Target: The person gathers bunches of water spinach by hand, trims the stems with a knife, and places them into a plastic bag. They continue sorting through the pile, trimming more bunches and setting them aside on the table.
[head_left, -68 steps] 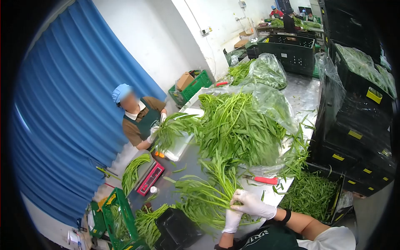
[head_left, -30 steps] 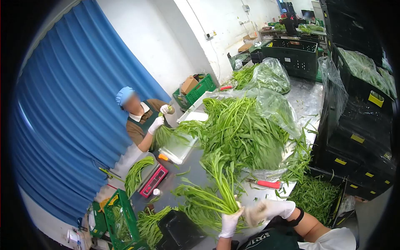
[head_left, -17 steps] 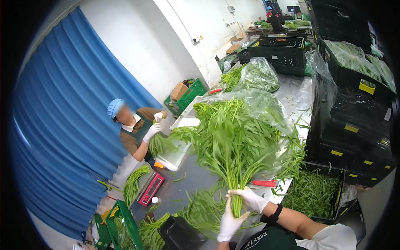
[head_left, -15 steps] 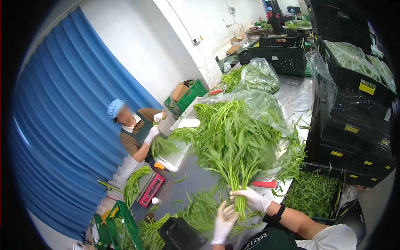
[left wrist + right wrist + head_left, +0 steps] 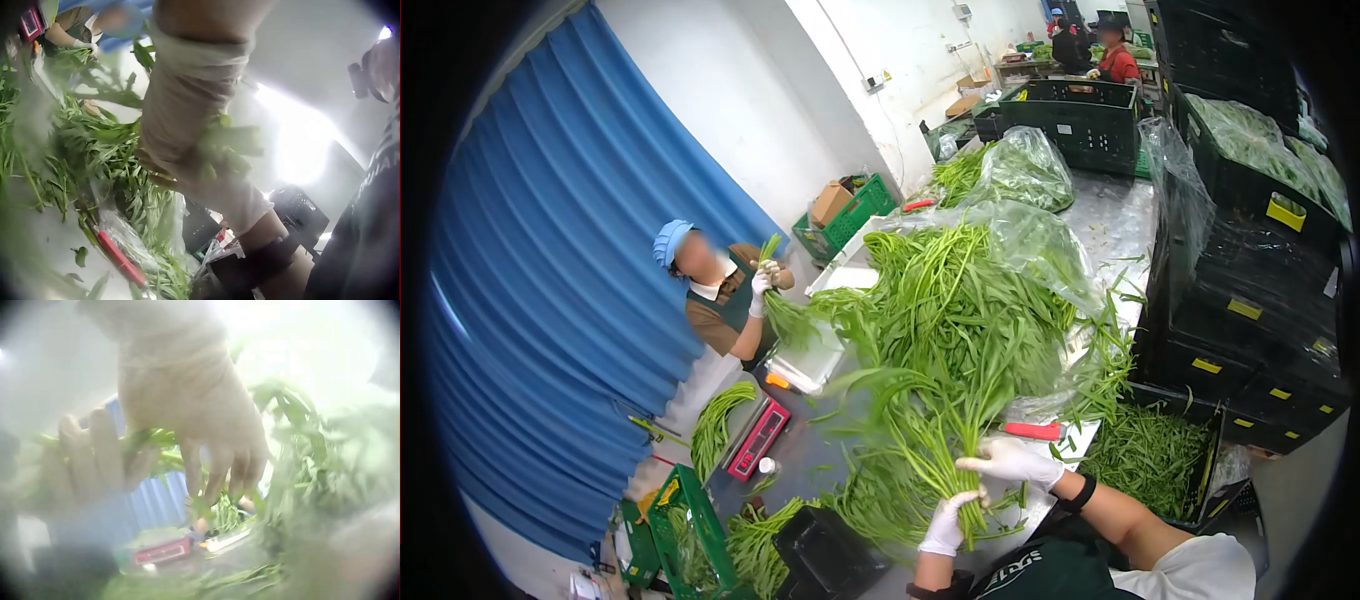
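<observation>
A bunch of water spinach (image 5: 945,455) slants over the near side of the table, its leafy tops away from me and stem ends toward me. My gloved left hand (image 5: 948,522) curls round the stems near their cut ends, which show blurred in the left wrist view. Higher up the stems, my gloved right hand (image 5: 1018,462) holds the same bunch between thumb and fingers (image 5: 240,465). Just beyond the bunch lies a large heap of water spinach (image 5: 970,310), partly under clear plastic. A red-handled knife (image 5: 1032,431) lies beside my right hand.
A pink scale (image 5: 760,440) bearing greens stands at the left, near a black container (image 5: 830,550) and a green crate (image 5: 690,540). Opposite, a person (image 5: 720,290) holds a small bunch. Stacked black crates (image 5: 1250,300) and a bin of leaves (image 5: 1150,460) flank the right.
My left hand was open beside the stems half a second ago and now grips them. The bunch has tipped left. The person opposite has turned their bunch upward; someone in red appears at the back.
</observation>
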`<state>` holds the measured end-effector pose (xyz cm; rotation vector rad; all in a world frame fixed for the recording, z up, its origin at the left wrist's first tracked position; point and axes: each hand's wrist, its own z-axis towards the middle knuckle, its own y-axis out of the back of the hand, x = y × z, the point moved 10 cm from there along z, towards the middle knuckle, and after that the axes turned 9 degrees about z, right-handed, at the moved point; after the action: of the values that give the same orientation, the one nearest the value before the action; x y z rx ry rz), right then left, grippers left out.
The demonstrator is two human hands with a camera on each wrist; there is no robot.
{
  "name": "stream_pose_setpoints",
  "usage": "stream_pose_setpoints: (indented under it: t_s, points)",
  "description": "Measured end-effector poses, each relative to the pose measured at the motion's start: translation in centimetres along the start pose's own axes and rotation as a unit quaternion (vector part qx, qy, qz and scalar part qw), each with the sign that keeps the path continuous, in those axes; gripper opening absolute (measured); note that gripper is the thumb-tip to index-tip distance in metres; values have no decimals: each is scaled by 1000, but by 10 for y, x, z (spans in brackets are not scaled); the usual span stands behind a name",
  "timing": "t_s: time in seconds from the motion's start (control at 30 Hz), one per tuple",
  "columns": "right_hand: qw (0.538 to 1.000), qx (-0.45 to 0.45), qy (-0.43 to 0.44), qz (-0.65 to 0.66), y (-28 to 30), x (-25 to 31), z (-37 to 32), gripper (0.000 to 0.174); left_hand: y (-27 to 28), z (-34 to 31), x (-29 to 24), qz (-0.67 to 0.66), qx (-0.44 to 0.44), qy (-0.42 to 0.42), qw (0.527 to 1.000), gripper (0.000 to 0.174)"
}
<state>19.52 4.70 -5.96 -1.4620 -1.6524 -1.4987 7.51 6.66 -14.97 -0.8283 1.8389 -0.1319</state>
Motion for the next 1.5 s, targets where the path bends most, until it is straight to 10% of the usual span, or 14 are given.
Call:
stream_pose_setpoints:
  t_s: [0.17, 0.33, 0.37, 0.57, 0.73, 1.13, 1.27, 1.37, 1.5]
  points:
    - [893, -331, 298, 72, 25, 11, -63, 45, -4, 3, -31, -107, -56, -91, 989, 30]
    - [803, -320, 477, -157, -21, 56, -111, 51, -23, 1, -30, 11, -139, -86, 987, 30]
    - [804, -322, 473, -158, -19, 60, -106, 51, -5, 14, -6, 168, -145, -217, 951, 31]
    - [899, -258, 337, 105, 14, 34, -51, 46, 9, 4, -18, 79, -190, -148, 967, 33]
    - [896, -162, 383, -155, -1, 74, -42, 44, -7, -10, -23, 155, -217, -141, 953, 10]
    - [890, -123, 418, -131, -23, 53, -42, 15, 0, -8, -15, 115, -183, -150, 965, 9]
    - [910, 37, 402, 90, -8, 60, -54, 15, -7, -6, -14, 39, -100, -126, 986, 37]
    - [876, 159, 350, 292, 20, 70, -78, 21, -16, -2, -11, -99, -17, -118, 988, 53]
    - [625, 220, 378, 646, 56, 48, -73, 31, -12, 9, 5, -115, -14, -84, 990, 52]
